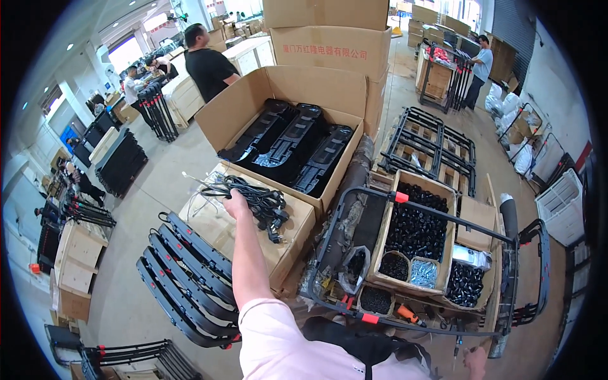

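My left arm stretches forward, and my left hand (235,204) is closed on a bundle of black cables (263,206) with plugs hanging from it. The bundle lies on top of a closed cardboard box (212,218), and some thin pale wires stick out at its left. My right hand (475,363) is low at the right edge of my body, near a thin upright tool (457,348); its fingers are too small and partly cut off to read. A black tubular frame (459,220) with red clips stands in front of me, above boxes of black parts.
An open carton (342,79) holds black plastic housings (285,142). Curved black frames (183,278) stand at the left. Wooden bins hold black knobs (415,221) and silver screws (423,273); an orange-handled tool (410,315) lies nearby. Black frames (437,142) lie on a pallet. Other people work farther off.
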{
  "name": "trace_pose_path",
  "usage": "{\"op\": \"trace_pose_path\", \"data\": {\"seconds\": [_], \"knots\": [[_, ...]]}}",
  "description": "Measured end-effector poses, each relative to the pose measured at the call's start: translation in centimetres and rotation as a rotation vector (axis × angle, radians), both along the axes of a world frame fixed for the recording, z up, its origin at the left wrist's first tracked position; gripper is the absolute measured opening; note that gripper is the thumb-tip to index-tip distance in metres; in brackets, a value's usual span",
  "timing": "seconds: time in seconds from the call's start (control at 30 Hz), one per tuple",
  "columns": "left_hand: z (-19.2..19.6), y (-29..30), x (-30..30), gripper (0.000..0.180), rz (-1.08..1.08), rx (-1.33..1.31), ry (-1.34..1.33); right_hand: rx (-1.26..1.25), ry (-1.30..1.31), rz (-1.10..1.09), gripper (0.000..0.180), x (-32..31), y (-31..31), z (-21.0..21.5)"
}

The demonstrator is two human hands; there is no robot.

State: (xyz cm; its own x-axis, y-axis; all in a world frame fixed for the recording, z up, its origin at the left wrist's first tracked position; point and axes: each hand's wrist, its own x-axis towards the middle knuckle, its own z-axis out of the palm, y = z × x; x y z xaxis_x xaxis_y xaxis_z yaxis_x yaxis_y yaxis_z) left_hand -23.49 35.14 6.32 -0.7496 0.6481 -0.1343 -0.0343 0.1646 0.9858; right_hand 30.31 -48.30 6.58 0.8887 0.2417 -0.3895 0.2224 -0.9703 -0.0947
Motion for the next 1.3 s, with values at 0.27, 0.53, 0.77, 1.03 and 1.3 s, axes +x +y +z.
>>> {"op": "trace_pose_path", "data": {"seconds": [0.27, 0.53, 0.77, 1.03, 1.3], "knots": [[11.6, -11.4, 3.7, 0.022, -0.675, 0.635, -0.187, 0.384, -0.14, 0.439, 0.033, -6.6, 18.1, 11.4], [13.1, -29.1, 15.9, 0.021, -1.495, 0.309, -0.07, 1.146, 0.277, 0.775, 0.047, -11.6, 40.6, 17.0], [3.0, -37.2, 24.4, 0.031, -1.664, -0.052, -0.439, 1.336, -0.049, 0.829, 0.03, -14.0, 43.5, 13.5], [3.3, -42.9, 26.7, 0.031, -1.673, -0.42, -0.895, 1.633, 0.934, -0.381, 0.027, -10.4, 42.6, 7.2], [5.9, -51.1, 27.3, 0.031, -1.774, -0.439, -0.912, 1.722, 0.834, -0.59, 0.026, 3.9, 38.6, 5.6]]}}
